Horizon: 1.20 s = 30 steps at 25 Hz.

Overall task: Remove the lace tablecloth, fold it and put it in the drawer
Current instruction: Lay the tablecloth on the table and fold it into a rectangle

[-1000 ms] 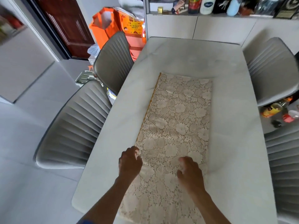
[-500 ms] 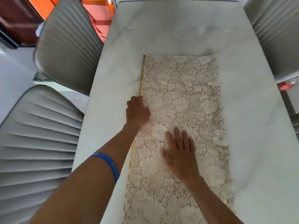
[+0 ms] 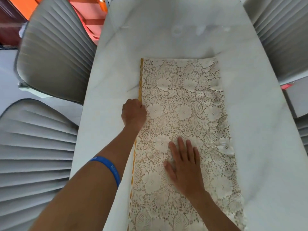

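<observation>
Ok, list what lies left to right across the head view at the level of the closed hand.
Grey chair → bare table → left hand gripping the gold edge → lace tablecloth → bare table again → second grey chair.

The lace tablecloth lies on the pale bench as a long folded strip, with a yellow trim running along its left edge. The left hand sits at this left edge, near the middle of the strip, with its fingers curled at the trim. A blue wristband is on the left forearm. The right hand lies flat on the lace, nearer to the person, with straight fingers spread on the cloth. Two grey ribbed chairs stand at the left side of the bench, and another grey chair is at the right side.
</observation>
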Motion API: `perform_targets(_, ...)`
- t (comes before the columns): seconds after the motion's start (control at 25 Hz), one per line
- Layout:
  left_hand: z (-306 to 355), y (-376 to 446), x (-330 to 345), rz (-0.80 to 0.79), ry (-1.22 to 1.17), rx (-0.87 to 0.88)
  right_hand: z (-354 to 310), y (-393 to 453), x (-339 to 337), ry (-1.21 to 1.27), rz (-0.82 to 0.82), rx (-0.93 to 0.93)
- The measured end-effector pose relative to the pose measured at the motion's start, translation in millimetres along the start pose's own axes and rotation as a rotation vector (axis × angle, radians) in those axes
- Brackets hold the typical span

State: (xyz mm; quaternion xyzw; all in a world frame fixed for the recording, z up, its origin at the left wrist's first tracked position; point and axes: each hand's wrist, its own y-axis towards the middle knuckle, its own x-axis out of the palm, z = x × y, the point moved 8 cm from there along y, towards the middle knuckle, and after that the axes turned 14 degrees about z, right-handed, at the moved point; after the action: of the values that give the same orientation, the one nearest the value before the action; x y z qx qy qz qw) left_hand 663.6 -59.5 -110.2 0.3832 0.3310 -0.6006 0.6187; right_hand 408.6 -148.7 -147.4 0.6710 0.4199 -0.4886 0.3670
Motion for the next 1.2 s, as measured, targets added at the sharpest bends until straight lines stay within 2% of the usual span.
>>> perform_targets(0.16,-17,0,1,0.032,-0.158,-0.193,2,6,-8,0.006,0.066,0.033)
perform_targets(0.44,-23,-2,0,0.039,-0.244,-0.147,11,7,1,-0.078,-0.005,0.054)
perform_targets(0.52,-14,-12,-8,0.049,-0.180,-0.032,11,9,2,-0.079,-0.024,0.037)
perform_targets(0.6,0,-50,-11,0.041,-0.033,0.252,16,5,-3,-0.052,0.007,0.067)
perform_targets(0.68,-2,-128,-4,-0.115,0.010,0.493,27,-16,-11,-0.053,0.052,0.128)
perform_targets(0.76,-30,-206,0,-0.254,0.126,0.625,37,-60,-15,-0.084,0.054,0.110)
perform_targets(0.84,-55,-233,3,-0.236,0.219,0.662,45,-115,-19,-0.098,0.061,0.078)
perform_targets(1.04,-57,-232,-1,-0.211,0.228,0.603,64,-210,-32,-0.090,0.031,0.205)
perform_targets(1.2,-115,-336,-45,-0.181,0.232,0.557,63,-231,-39,-0.104,-0.027,0.260)
